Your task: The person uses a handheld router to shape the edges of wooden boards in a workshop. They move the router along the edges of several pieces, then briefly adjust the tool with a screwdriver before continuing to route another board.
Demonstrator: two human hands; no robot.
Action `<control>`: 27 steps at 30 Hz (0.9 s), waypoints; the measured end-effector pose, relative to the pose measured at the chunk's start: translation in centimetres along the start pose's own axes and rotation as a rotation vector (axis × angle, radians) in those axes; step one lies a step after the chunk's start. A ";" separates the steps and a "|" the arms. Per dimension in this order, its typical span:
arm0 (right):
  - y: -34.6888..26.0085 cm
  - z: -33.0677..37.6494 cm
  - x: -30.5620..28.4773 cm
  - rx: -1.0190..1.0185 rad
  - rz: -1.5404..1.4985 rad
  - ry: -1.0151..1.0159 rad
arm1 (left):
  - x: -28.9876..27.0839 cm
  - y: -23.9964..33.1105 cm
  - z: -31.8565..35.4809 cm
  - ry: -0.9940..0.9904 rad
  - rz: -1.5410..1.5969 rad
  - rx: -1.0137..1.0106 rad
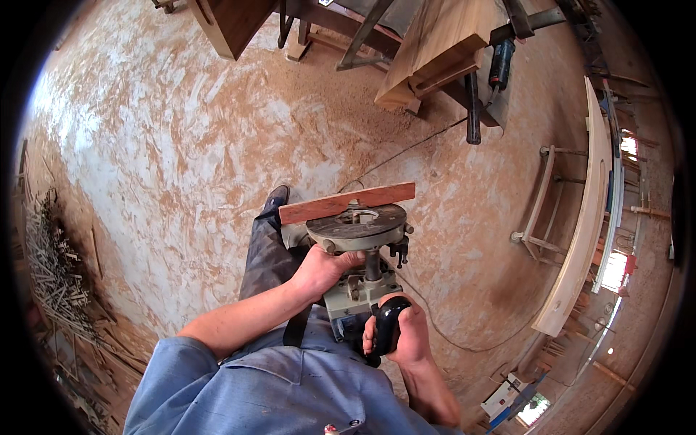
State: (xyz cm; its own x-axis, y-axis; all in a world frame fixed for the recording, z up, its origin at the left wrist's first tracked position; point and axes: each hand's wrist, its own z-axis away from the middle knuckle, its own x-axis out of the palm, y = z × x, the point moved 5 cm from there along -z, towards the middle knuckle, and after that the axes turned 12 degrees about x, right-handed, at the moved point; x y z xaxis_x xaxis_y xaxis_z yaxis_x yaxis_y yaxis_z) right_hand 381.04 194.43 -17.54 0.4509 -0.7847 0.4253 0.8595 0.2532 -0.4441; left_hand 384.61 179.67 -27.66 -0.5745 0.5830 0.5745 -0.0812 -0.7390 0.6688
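Closest to the camera, the person's right hand (406,335) is wrapped around the rounded black handle (386,324) of a grey-bodied handheld wood router (360,279), which is held upside down in front of the blue work shirt (290,384). Just above it, the left hand (325,269) grips the router's body under the round, dark metal base plate (357,226), fingers curled against the rim. A flat reddish-brown strip of wood (346,202) lies across the top edge of that plate, touching it. Below the tool, a dark shoe (275,196) stands on the sawdust-covered floor (181,145), and a thin cable (449,341) trails across it. Farther off, a pale wooden workbench (442,43) stands ahead, long curved pale planks (583,225) lean at the right, and a heap of thin sticks (54,275) lies far left.
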 end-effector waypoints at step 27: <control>-15.8 2.4 -2.0 -0.067 -0.230 0.164 | -1.7 13.6 -2.5 -0.112 0.039 -0.091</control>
State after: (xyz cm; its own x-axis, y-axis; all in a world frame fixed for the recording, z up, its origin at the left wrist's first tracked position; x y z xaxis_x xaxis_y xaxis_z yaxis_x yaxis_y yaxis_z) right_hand 367.17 193.40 -9.49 0.1966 -0.8997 0.3897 0.9142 0.0246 -0.4045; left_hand 382.44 167.77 -20.68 -0.4845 0.5838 0.6515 -0.1376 -0.7863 0.6023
